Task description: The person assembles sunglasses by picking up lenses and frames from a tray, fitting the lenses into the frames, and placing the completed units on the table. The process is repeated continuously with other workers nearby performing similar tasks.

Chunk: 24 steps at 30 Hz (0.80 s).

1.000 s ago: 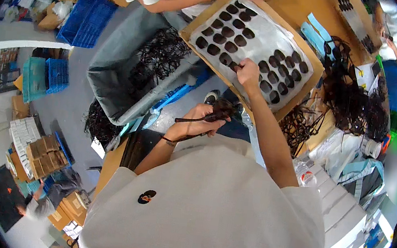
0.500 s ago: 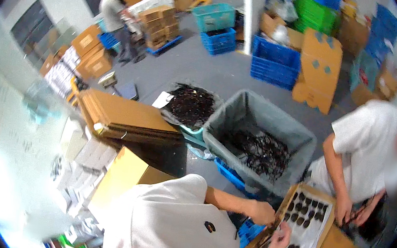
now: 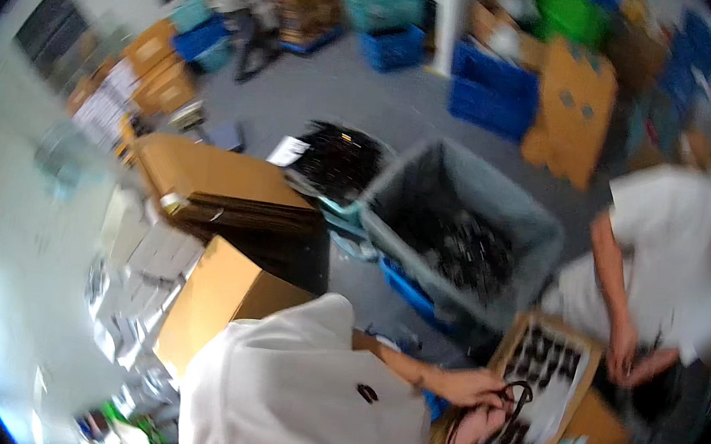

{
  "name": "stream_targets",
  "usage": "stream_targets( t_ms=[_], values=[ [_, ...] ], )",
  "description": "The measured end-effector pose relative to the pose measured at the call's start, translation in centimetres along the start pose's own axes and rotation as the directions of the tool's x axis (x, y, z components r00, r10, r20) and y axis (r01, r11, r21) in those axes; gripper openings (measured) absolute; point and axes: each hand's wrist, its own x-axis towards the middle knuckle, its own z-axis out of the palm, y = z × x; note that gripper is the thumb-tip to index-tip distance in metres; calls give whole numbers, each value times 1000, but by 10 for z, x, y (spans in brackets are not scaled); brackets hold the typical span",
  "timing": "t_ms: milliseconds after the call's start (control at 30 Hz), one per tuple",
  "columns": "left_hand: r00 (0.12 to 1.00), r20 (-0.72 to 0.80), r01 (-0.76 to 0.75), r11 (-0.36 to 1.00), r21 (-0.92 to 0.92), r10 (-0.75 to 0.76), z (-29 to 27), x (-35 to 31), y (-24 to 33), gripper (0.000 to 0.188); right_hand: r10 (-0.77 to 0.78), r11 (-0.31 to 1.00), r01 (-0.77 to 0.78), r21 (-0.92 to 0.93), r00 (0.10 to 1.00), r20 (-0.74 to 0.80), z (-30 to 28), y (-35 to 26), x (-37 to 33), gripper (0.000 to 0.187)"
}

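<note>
My left hand (image 3: 468, 387) and my right hand (image 3: 481, 426) are close together over the near side of a shallow cardboard box. Between them runs a thin dark cord (image 3: 522, 399), which loops up past my fingers and trails down beside my right wrist. Both hands are closed on it, though blur hides the exact grip. Inside the cardboard box (image 3: 589, 363), small dark coiled bundles (image 3: 544, 356) sit in rows on a white sheet (image 3: 546, 408). Part of the near rows is covered by my hands.
Beyond the box stands a large grey bin (image 3: 468, 160) of loose dark strands, beside a smaller lined tub of strands (image 3: 340, 163). A co-worker (image 3: 659, 248) at the right handles something dark. Flat cardboard sheets (image 3: 212, 172) and a carton (image 3: 210, 306) stand at the left.
My hands have moved closer together, and a looped dark cord now shows between them. The view has shifted and blurred. The co-worker's hands have drawn together.
</note>
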Motion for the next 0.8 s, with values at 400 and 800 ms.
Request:
stream_targets(
  t_ms=[400, 800],
  values=[
    [842, -12, 512, 805, -302, -540, -38, 19, 26, 25, 189, 982, -153, 111, 807, -559, -84, 11, -95, 53],
    [642, 738, -191, 888, 419, -210, 6, 71, -24, 44, -88, 500, -314, -807, 909, -408, -108, 70, -36, 23]
  ],
)
